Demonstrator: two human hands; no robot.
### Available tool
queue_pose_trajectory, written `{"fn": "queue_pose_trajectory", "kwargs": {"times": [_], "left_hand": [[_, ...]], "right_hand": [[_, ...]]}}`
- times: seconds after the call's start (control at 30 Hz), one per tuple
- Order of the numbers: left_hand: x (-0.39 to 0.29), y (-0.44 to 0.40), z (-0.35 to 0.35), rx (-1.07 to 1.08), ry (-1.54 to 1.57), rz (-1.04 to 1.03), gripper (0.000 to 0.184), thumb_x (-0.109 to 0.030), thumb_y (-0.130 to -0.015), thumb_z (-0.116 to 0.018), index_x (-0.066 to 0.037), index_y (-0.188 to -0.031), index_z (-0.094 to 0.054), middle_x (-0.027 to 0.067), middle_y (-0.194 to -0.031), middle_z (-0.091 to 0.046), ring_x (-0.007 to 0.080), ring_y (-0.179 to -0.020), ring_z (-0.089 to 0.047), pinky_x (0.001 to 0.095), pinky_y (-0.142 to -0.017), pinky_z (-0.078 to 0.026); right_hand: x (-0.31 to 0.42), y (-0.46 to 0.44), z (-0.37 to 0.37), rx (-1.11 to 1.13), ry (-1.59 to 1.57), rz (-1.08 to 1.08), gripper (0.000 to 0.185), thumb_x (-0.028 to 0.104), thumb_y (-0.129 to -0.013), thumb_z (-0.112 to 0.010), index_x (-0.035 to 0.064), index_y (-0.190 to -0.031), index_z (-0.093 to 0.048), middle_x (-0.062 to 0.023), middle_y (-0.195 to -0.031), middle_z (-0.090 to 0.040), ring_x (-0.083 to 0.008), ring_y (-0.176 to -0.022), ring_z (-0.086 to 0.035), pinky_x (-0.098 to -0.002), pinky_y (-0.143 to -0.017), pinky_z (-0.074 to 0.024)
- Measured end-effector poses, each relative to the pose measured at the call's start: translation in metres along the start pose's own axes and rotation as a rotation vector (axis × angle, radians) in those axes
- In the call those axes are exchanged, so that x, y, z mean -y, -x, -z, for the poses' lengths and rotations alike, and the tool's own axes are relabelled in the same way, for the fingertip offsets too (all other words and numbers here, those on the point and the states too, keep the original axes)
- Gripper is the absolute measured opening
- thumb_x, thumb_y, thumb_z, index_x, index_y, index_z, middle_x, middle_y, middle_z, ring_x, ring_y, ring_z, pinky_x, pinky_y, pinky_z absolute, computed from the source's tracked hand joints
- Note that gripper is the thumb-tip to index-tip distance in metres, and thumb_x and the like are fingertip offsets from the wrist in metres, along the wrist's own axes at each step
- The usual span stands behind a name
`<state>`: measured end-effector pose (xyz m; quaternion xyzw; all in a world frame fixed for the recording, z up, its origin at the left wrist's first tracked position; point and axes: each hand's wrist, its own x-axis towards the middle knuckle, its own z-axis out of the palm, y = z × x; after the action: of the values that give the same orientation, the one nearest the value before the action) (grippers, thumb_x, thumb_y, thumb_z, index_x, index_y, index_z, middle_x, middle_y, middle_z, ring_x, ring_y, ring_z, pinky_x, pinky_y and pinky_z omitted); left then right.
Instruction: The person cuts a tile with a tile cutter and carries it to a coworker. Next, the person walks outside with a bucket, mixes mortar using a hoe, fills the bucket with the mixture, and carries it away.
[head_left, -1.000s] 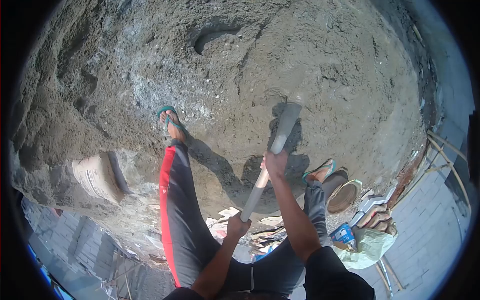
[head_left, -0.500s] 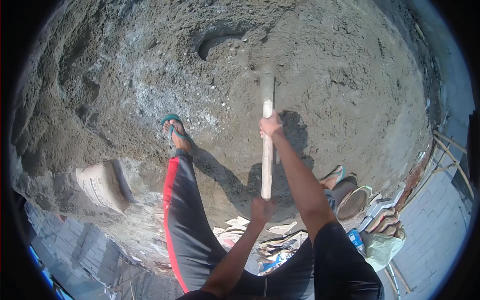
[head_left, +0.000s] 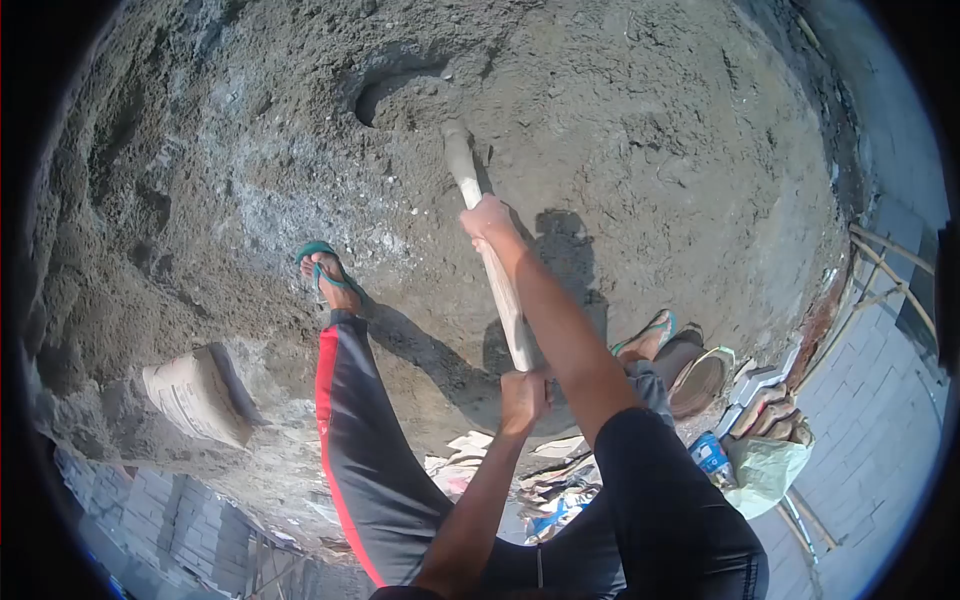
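My left hand (head_left: 523, 398) is closed round the near end of a pale wooden tool handle (head_left: 508, 310). Farther up the same shaft, my right hand (head_left: 487, 222) wraps it with closed fingers. The handle slants up and to the left, and its far part is coated in grey mud. Its tip meets the wet grey sand-and-cement mix (head_left: 620, 180), just below a curved hollow (head_left: 390, 90). The tool's head is buried or hidden, so I cannot tell whether it is a hoe or a shovel.
My sandalled feet stand apart on the mix. A full sack (head_left: 195, 400) lies at left. By my right foot is a round bucket (head_left: 700, 385); beyond it are a pale green bag (head_left: 770, 470) and bamboo poles (head_left: 895, 280). Torn paper sacks (head_left: 550, 490) lie between my legs.
The handle has gone from nearly vertical to slanting left, its far end moving left and toward the hollow. Both hands have kept hold and moved slightly upward in view.
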<state>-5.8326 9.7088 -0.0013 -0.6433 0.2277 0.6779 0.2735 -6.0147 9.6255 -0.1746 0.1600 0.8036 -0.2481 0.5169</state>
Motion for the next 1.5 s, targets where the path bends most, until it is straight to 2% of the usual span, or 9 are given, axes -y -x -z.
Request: {"fn": "queue_pose_trajectory", "kwargs": {"times": [0.27,0.37,0.43,0.77,0.93,1.0,1.13,1.23,1.5], "left_hand": [[0.117,0.057,0.030,0.065,-0.325,0.009,0.012,-0.006,-0.072,-0.061,0.002,-0.077,-0.054,0.0100,-0.058,-0.056,0.0179,-0.046,-0.055,0.0333,-0.045,-0.044],[0.019,-0.011,-0.022,0.171,-0.441,-0.367,0.013,-0.009,-0.074,-0.058,-0.003,-0.068,-0.049,0.0030,-0.050,-0.049,0.0113,-0.039,-0.047,0.0285,-0.036,-0.036],[-0.067,-0.031,-0.050,0.292,-0.293,-0.523,0.021,-0.013,-0.077,-0.055,-0.004,-0.060,-0.047,0.0013,-0.049,-0.046,0.0107,-0.040,-0.046,0.0285,-0.038,-0.035],[0.124,0.048,0.083,-0.012,-0.681,-0.025,0.026,-0.018,-0.074,-0.064,0.005,-0.087,-0.061,0.0159,-0.067,-0.064,0.0244,-0.058,-0.063,0.0370,-0.056,-0.050],[0.012,-0.002,0.062,-0.088,-0.638,-0.304,0.028,-0.019,-0.068,-0.066,0.004,-0.083,-0.061,0.0237,-0.075,-0.064,0.0355,-0.075,-0.066,0.0404,-0.068,-0.050],[-0.066,-0.053,0.050,-0.057,-0.513,-0.563,0.019,-0.014,-0.070,-0.060,0.003,-0.066,-0.051,0.0061,-0.050,-0.050,0.0142,-0.046,-0.051,0.0318,-0.044,-0.040],[-0.046,-0.031,0.034,0.003,-0.245,-0.095,0.015,-0.013,-0.073,-0.058,-0.001,-0.067,-0.053,0.0031,-0.050,-0.048,0.0126,-0.040,-0.047,0.0307,-0.038,-0.037],[0.068,0.020,0.053,-0.065,-0.274,0.194,0.018,-0.016,-0.074,-0.062,0.000,-0.072,-0.054,0.0062,-0.051,-0.052,0.0166,-0.041,-0.051,0.0330,-0.040,-0.040],[0.010,-0.003,0.032,-0.028,-0.685,-0.419,0.031,-0.018,-0.070,-0.066,0.002,-0.093,-0.062,0.0190,-0.080,-0.067,0.0275,-0.077,-0.067,0.0373,-0.073,-0.050]], "right_hand": [[-0.070,0.117,0.065,-0.176,0.027,0.140,0.047,0.013,-0.069,-0.059,-0.0021,-0.112,-0.046,-0.0319,-0.098,-0.060,-0.0468,-0.100,-0.057,-0.0458,-0.091,-0.0446],[0.042,0.087,0.142,-0.347,-0.128,0.341,0.036,0.007,-0.072,-0.054,-0.0050,-0.105,-0.047,-0.0214,-0.075,-0.061,-0.0253,-0.055,-0.063,-0.0365,-0.045,-0.0491],[0.071,0.041,0.160,-0.430,-0.074,0.397,0.030,0.006,-0.072,-0.053,-0.0071,-0.099,-0.049,-0.0181,-0.067,-0.061,-0.0246,-0.052,-0.062,-0.0373,-0.047,-0.0503],[-0.113,0.103,0.003,-0.185,0.032,-0.155,0.045,0.012,-0.074,-0.059,-0.0065,-0.114,-0.048,-0.0255,-0.089,-0.064,-0.0340,-0.076,-0.065,-0.0408,-0.066,-0.0516],[0.023,0.073,0.050,-0.220,-0.318,0.191,0.033,0.008,-0.072,-0.059,-0.0051,-0.101,-0.047,-0.0174,-0.074,-0.060,-0.0254,-0.057,-0.061,-0.0359,-0.049,-0.0499],[0.088,0.019,0.064,-0.288,-0.304,0.419,0.025,0.006,-0.073,-0.056,-0.0073,-0.092,-0.048,-0.0125,-0.065,-0.058,-0.0192,-0.046,-0.059,-0.0317,-0.041,-0.0481],[0.026,-0.043,0.002,-0.123,-0.025,0.063,0.036,0.012,-0.073,-0.058,-0.0126,-0.099,-0.058,-0.0260,-0.081,-0.066,-0.0344,-0.076,-0.068,-0.0377,-0.068,-0.0551],[-0.080,0.040,-0.018,-0.028,-0.005,-0.104,0.035,0.008,-0.075,-0.055,-0.0118,-0.104,-0.056,-0.0217,-0.073,-0.064,-0.0263,-0.052,-0.065,-0.0358,-0.040,-0.0509],[-0.009,0.062,0.102,-0.369,-0.344,0.255,0.031,0.001,-0.072,-0.055,-0.0062,-0.101,-0.048,-0.0092,-0.062,-0.054,-0.0179,-0.043,-0.054,-0.0315,-0.039,-0.0450]]}}
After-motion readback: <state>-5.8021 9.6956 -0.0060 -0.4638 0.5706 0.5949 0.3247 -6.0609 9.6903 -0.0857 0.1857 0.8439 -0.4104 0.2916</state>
